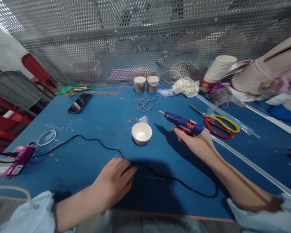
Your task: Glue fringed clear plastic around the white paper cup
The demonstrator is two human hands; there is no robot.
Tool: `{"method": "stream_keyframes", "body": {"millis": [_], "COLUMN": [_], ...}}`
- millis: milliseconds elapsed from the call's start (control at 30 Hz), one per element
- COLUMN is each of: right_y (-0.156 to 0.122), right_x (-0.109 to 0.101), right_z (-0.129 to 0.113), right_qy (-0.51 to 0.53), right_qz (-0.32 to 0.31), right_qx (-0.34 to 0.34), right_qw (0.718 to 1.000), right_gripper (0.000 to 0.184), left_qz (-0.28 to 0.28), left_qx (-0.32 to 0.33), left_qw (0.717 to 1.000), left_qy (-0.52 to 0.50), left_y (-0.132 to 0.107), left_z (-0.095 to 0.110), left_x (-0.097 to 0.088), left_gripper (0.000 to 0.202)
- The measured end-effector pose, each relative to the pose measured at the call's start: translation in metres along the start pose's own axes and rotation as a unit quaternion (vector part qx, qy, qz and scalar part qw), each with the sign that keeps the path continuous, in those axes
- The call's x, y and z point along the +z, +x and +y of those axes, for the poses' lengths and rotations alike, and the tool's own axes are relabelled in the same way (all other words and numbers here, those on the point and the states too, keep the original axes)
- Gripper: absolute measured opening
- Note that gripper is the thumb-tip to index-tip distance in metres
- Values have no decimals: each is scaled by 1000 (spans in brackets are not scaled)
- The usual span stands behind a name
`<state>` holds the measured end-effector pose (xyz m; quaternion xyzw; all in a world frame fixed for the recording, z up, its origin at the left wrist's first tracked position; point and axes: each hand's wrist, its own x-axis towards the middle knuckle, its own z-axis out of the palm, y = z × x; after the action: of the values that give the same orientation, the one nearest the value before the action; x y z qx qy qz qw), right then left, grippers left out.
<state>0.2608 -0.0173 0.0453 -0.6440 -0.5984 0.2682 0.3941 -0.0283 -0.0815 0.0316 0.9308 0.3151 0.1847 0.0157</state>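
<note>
My right hand (196,140) is wrapped round the grip of a blue hot glue gun (178,121), held above the table with its nozzle pointing left. A long clear glue stick (247,161) runs out of its rear over my forearm. Left of the gun, a small white paper cup (142,133) stands upright with its opening up, touched by neither hand. My left hand (117,178) rests near the front edge with curled fingers; whatever they may hold is hidden. The gun's black cord (97,139) passes right behind these fingers.
Scissors (217,123) and clear glue sticks (232,119) lie at right. Behind are grey string (145,103), two small filled cups (146,83) and stacked paper cups (219,69). A phone (80,103) and a purple power strip (18,160) are at left. A perforated metal panel (123,38) borders the back.
</note>
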Motion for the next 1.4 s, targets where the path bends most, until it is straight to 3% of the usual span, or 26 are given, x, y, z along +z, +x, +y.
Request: {"method": "stream_keyframes", "body": {"millis": [100,167,233,300,400,467,633,767,967,1167,1400], "right_y": [-2,-7,-14,-21,-27,-27,-20,-14,-8,-4,-3], "right_x": [2,2,2,1,0,0,1,0,-4,-3,-1], "right_z": [-6,-13,-20,-26,-33,-37,-46,-46,-41,-54,-61], "right_qy": [6,17,33,54,77,71,16,-29,-88,-193,-285], "right_qz": [-15,-22,-26,-36,-59,-78,-114,-139,-232,-283,-275], "right_qx": [3,7,9,5,-6,-27,-72,-113,-267,-276,-306], "right_qw": [1000,1000,999,998,995,994,991,983,931,898,866], "right_gripper": [24,26,26,25,23,20,15,9,16,14,9], "left_qz": [51,70,85,72,51,26,-24,-41,-92,-97,-97], "left_qx": [-65,-169,-276,-341,-383,-381,-382,-387,-356,-373,-378], "left_qw": [995,973,920,850,772,743,713,684,659,636,631], "left_qy": [-62,-139,-265,-394,-506,-550,-587,-617,-656,-668,-671], "left_y": [16,33,53,71,93,102,115,117,111,107,106], "left_z": [-15,-30,-45,-58,-74,-80,-85,-84,-88,-87,-81], "left_x": [-12,-17,-17,-14,-7,-3,3,4,-3,0,-1], "left_gripper": [26,28,31,31,24,25,29,20,37,39,38]}}
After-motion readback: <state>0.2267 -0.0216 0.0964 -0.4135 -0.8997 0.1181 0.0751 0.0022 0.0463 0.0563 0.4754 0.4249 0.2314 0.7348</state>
